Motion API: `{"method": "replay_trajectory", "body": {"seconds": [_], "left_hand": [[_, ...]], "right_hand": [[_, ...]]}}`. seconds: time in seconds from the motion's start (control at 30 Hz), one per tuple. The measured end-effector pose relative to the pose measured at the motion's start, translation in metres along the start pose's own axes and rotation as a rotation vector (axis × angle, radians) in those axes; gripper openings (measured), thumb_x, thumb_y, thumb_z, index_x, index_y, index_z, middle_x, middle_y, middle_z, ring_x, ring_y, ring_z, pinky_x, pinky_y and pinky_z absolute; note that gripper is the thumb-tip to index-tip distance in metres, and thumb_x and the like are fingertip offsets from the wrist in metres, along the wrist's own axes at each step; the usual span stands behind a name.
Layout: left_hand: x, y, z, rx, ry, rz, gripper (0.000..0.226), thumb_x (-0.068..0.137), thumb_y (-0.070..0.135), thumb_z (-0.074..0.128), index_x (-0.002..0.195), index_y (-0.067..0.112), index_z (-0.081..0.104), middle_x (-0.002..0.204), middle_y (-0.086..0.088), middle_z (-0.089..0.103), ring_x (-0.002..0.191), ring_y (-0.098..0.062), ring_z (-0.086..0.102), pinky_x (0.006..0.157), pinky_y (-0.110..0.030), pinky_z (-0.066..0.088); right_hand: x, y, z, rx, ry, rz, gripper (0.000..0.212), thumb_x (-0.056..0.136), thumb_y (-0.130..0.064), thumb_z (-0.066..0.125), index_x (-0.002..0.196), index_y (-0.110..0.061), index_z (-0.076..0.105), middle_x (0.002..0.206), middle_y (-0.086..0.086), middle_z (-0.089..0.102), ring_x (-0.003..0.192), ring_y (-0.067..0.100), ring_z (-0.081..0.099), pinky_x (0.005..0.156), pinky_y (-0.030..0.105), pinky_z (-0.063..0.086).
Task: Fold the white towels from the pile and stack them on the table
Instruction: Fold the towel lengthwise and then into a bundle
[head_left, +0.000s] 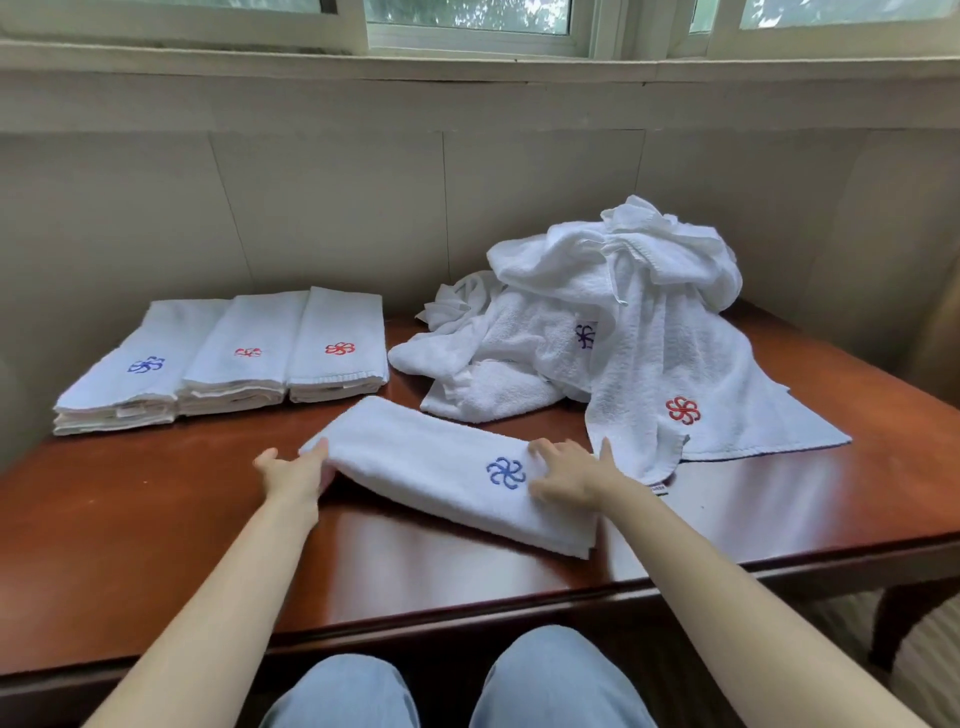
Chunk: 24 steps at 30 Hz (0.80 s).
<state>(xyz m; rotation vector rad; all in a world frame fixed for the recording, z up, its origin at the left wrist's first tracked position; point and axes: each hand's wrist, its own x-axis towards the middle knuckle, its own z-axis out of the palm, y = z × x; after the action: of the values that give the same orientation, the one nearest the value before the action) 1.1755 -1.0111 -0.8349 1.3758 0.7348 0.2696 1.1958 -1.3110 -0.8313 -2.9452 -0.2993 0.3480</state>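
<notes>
**White folded towel under two flat hands**

Blue-emblemed, the folded towel (436, 467) lies mid-tabletop (156, 519). The left hand (293, 470) sets straight fingers against its left end. The right hand (569, 470) rests on its right end, fingers spread. Folded stacks (228, 358) sit back left, the loose pile (623, 322) back right.

One wide-angle view looks from the person's head, seated at the near edge of the desk (130, 519), facing forward and down. It sits close: forearms (249, 582) and knees (343, 691) fill the bottom, with the far wall (337, 208) and window (467, 15) at the top.
</notes>
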Motion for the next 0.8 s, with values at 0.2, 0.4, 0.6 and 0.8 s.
{"method": "replay_trajectory", "body": {"seconds": [0.2, 0.4, 0.6, 0.8], "left_hand": [[-0.003, -0.012, 0.000, 0.060, -0.192, -0.048, 0.061, 0.093, 0.016, 0.059, 0.142, 0.008, 0.024, 0.122, -0.017, 0.056, 0.097, -0.024, 0.060, 0.078, -0.033, 0.050], [0.002, -0.017, -0.006, 0.348, -0.216, 0.148, 0.070, 0.086, 0.015, 0.068, 0.144, 0.013, 0.029, 0.131, -0.011, 0.053, 0.109, -0.026, 0.058, 0.092, -0.039, 0.050], [0.012, -0.006, -0.021, 0.296, -0.381, 0.102, 0.062, 0.093, 0.016, 0.058, 0.146, 0.031, 0.029, 0.116, -0.010, 0.063, 0.087, -0.019, 0.066, 0.059, -0.025, 0.050], [0.015, 0.013, -0.026, 0.208, -0.515, 0.098, 0.043, 0.091, 0.003, 0.055, 0.131, 0.020, 0.057, 0.107, 0.008, 0.063, 0.070, 0.001, 0.066, 0.055, -0.011, 0.050]], "right_hand": [[0.015, -0.065, -0.003, 0.319, -0.130, -0.110, 0.040, 0.089, -0.049, 0.054, 0.110, -0.017, 0.046, 0.107, 0.005, 0.056, 0.092, 0.021, 0.050, 0.065, 0.029, 0.037], [0.024, -0.097, 0.006, 0.592, -0.302, -0.087, 0.034, 0.089, -0.047, 0.054, 0.078, -0.015, 0.050, 0.076, 0.003, 0.055, 0.057, 0.017, 0.058, 0.046, 0.021, 0.046], [0.047, -0.116, 0.013, 0.986, -0.070, -0.065, 0.044, 0.090, -0.025, 0.062, 0.127, -0.015, 0.040, 0.117, 0.001, 0.052, 0.098, 0.014, 0.056, 0.073, 0.023, 0.046], [0.064, -0.145, -0.001, 1.504, -0.200, -0.075, 0.061, 0.087, 0.000, 0.056, 0.141, -0.022, 0.039, 0.131, 0.010, 0.051, 0.103, 0.025, 0.059, 0.081, 0.029, 0.049]]}}
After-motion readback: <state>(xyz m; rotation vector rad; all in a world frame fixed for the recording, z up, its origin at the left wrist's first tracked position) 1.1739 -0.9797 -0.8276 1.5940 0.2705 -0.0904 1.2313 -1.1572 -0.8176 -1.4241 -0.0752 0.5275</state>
